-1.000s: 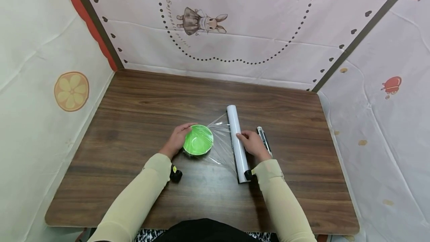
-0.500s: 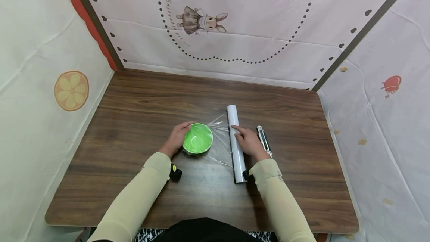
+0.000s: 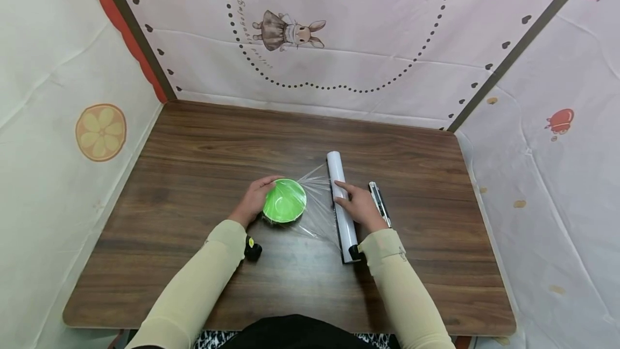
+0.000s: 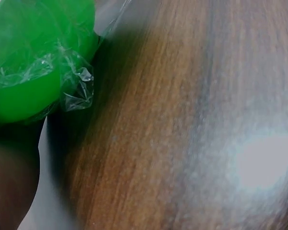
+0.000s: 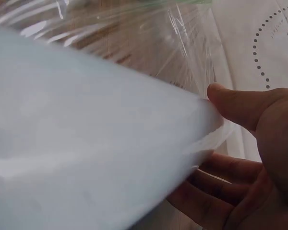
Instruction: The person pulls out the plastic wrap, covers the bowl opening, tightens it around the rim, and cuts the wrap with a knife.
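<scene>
My left hand (image 3: 254, 199) holds a green bowl (image 3: 284, 201) by its left side, with the thumb side along the rim. Clear cling film (image 3: 315, 203) lies over the bowl and stretches right to a white roll of cling film (image 3: 345, 220). In the left wrist view, film bunches in folds round the side of the bowl (image 4: 24, 103). My right hand (image 3: 360, 206) grips the roll at mid-length. In the right wrist view, the thumb lies at one side of the roll (image 5: 86, 129) and the other fingers curl at the opposite side, partly hidden.
A slim black-and-silver tool (image 3: 380, 203) lies on the wooden table (image 3: 218, 139), just right of my right hand. Printed cloth walls (image 3: 378, 26) enclose the table at the back and both sides.
The right hand has shifted left over the roll, its index finger now stretched across it. The roll's near end swung slightly left, then back right. The left hand and bowl have hardly moved.
</scene>
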### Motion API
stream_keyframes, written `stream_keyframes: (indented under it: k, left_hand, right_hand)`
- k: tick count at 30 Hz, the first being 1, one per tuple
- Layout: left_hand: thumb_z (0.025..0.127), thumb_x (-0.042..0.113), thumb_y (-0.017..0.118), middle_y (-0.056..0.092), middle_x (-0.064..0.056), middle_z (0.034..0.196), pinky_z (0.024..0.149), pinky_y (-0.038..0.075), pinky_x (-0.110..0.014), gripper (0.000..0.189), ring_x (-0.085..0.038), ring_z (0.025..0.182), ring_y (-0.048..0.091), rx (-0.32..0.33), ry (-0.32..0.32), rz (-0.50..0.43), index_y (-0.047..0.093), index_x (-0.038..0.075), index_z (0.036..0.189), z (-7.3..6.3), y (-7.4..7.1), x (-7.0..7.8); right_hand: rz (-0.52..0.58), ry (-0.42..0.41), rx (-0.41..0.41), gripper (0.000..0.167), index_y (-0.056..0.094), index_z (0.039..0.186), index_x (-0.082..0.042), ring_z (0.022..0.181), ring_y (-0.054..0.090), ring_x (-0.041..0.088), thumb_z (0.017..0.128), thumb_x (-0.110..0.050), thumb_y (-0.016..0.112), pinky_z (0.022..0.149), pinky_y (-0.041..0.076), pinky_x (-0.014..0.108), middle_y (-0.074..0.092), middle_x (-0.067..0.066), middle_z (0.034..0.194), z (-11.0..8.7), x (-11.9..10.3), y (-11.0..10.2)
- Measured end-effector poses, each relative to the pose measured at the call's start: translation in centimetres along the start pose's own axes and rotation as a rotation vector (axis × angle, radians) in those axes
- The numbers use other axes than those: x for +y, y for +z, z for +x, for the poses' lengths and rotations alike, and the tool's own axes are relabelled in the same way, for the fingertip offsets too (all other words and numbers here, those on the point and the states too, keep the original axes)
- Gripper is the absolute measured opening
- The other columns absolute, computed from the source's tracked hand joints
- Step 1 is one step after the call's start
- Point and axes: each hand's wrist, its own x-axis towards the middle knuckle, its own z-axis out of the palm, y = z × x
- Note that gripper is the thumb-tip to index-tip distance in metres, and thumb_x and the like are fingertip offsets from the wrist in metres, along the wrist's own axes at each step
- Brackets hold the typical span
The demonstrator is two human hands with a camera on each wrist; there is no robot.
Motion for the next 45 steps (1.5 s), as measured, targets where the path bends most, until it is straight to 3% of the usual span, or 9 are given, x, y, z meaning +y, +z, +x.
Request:
stream_keyframes:
  k: [9, 21, 28, 45]
  left_hand:
    - [0.103, 0.015, 0.042, 0.05, -0.019, 0.143, 0.116, 0.026, -0.046, 0.036, -0.03, 0.138, 0.038, 0.008, -0.001, -0.046, 0.057, 0.001, 0.132, -0.1, 0.2, 0.2]
    - [0.101, 0.016, 0.046, 0.057, -0.017, 0.137, 0.115, 0.029, -0.045, 0.034, -0.029, 0.134, 0.044, 0.063, 0.011, -0.023, 0.062, 0.002, 0.127, 0.1, 0.3, -0.1]
    - [0.103, 0.011, 0.04, 0.051, -0.026, 0.139, 0.117, 0.026, -0.048, 0.037, -0.037, 0.137, 0.039, 0.01, 0.017, -0.042, 0.054, -0.01, 0.13, -1.2, 0.2, 2.7]
    - [0.103, 0.009, 0.036, 0.053, -0.024, 0.138, 0.116, 0.028, -0.049, 0.037, -0.036, 0.135, 0.042, 0.018, 0.004, -0.032, 0.056, -0.007, 0.129, -1.3, 0.3, 3.0]
  right_hand:
    - [-0.013, -0.002, 0.04, 0.048, 0.056, 0.137, -0.03, 0.116, 0.061, 0.033, 0.09, -0.036, 0.066, 0.094, 0.05, 0.047, 0.061, 0.016, 0.132, -0.1, -0.2, 0.2]
    - [-0.007, -0.045, 0.013, 0.049, 0.054, 0.139, -0.027, 0.123, 0.053, 0.035, 0.092, -0.034, 0.065, 0.103, 0.043, 0.049, 0.058, 0.018, 0.133, 0.0, 0.3, 0.0]
    - [0.002, -0.031, 0.005, 0.05, 0.053, 0.14, -0.028, 0.123, 0.053, 0.033, 0.092, -0.034, 0.066, 0.103, 0.043, 0.049, 0.057, 0.017, 0.134, 0.0, 0.5, 0.1]
    - [0.03, -0.055, 0.007, 0.05, 0.052, 0.141, -0.026, 0.122, 0.055, 0.034, 0.093, -0.033, 0.065, 0.101, 0.045, 0.049, 0.058, 0.018, 0.134, 0.0, 0.8, 0.0]
